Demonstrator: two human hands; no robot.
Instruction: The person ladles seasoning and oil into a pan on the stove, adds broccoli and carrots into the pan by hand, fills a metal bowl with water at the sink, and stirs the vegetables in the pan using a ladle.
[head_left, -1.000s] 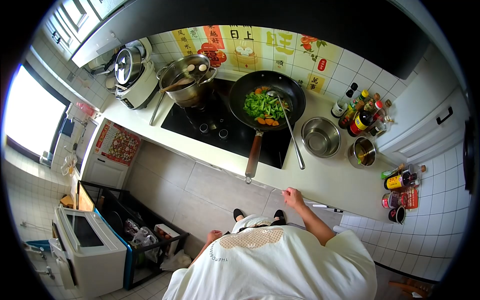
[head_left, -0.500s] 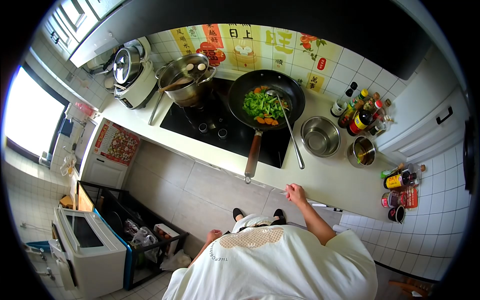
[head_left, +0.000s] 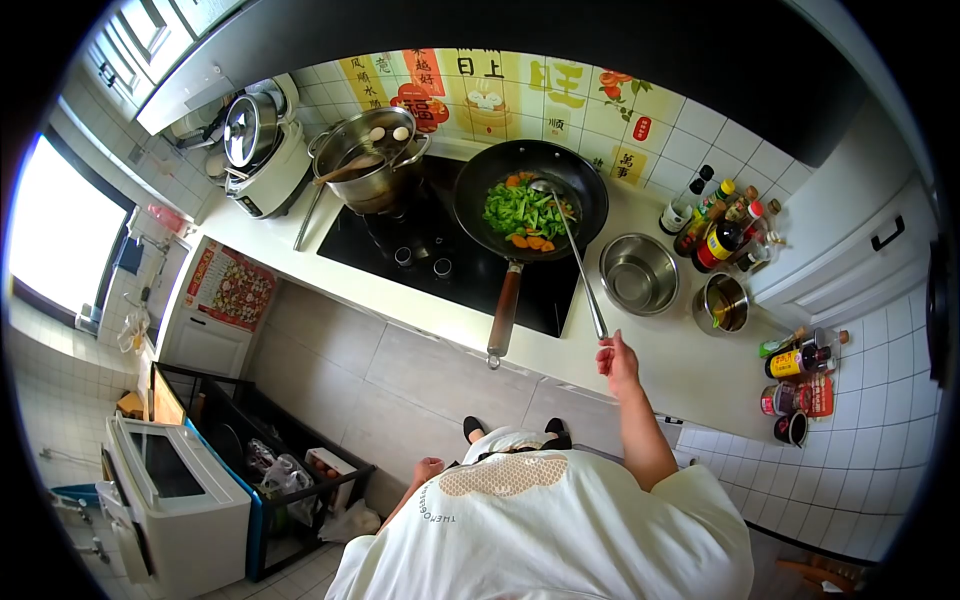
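My right hand (head_left: 619,362) is at the lower end of the metal ladle (head_left: 583,272), its fingers curled at the handle tip; whether they grip it is hard to tell. The ladle's head rests in the black wok (head_left: 585,185), among chopped green vegetables (head_left: 523,211) and orange slices (head_left: 533,242). The wok sits on the black cooktop (head_left: 380,255), its wooden handle (head_left: 506,305) pointing toward me. Low beside my body, my left hand (head_left: 430,468) is curled, with nothing visible in it.
A steel pot (head_left: 370,185) holding two eggs and a wooden spoon stands left of the wok. A steel bowl (head_left: 638,275), a smaller steel container (head_left: 721,303) and several bottles (head_left: 722,240) are on the right. A rice cooker (head_left: 275,180) is at the far left.
My right hand has moved up and to the right, from the counter's front edge to the end of the ladle's handle. My left hand has stayed beside my body.
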